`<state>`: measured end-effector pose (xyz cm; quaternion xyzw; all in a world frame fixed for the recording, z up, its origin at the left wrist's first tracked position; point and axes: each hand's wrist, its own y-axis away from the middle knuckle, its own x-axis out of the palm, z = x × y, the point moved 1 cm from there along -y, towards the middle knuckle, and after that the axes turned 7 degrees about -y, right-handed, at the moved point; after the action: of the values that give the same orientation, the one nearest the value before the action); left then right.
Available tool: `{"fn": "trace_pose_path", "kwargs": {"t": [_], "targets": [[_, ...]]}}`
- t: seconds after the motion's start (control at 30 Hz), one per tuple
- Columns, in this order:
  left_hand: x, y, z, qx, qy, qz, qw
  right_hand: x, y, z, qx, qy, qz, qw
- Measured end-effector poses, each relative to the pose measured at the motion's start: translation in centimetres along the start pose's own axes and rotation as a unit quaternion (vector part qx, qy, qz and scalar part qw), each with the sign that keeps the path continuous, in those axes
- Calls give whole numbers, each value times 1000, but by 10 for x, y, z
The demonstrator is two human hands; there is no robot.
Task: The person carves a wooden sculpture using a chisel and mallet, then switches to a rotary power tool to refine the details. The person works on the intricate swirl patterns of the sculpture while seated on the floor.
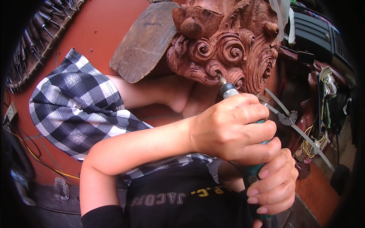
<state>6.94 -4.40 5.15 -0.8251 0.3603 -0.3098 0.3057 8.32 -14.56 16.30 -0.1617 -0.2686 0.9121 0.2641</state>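
A teal die grinder (253,171) with a metal nose slants up from my body. My left hand (234,127) wraps round its front part, just behind the nose. Lower down, my right hand (275,186) is closed round the grinder's rear body. The tip meets or nearly meets a curl on the lower edge of a reddish-brown wood carving (234,51) covered in spiral scrolls; contact cannot be made out. Part of the grinder's body is hidden under my fingers.
A worn wooden board (146,41) leans beside the carving. Several chisels (42,22) lie in a tray (62,30) at the far left. My bent leg in checked shorts (76,102) is left of centre. A yellow cord (49,163) crosses the floor; a flat metal bar (311,142) stands right.
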Motion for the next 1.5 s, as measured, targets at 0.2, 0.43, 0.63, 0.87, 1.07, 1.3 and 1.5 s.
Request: {"fn": "trace_pose_path", "kwargs": {"t": [0.2, 0.43, 0.63, 0.87, 1.07, 1.3, 1.5], "targets": [[-5, 4, 0, 10, 17, 11, 1000, 11, 10, -2, -28, 15, -23, 999], [-12, 7, 3, 22, 12, 20, 999, 24, 11, -5, -9, 53, -29, 998], [-18, 7, 2, 22, 1, 31, 999, 29, 8, -9, 1, 47, -32, 998], [-17, 8, -2, 20, 3, 25, 999, 21, 4, -5, 11, 4, 9, 1000], [-13, 10, -2, 39, 28, 28, 998, 31, 16, -2, -40, 49, -42, 997], [-31, 0, -32, -19, -30, 116, 993, 30, 13, 3, -126, 24, 56, 990], [-55, 11, -29, -20, -21, 196, 980, 55, 19, -6, -121, 83, 64, 987]]}}
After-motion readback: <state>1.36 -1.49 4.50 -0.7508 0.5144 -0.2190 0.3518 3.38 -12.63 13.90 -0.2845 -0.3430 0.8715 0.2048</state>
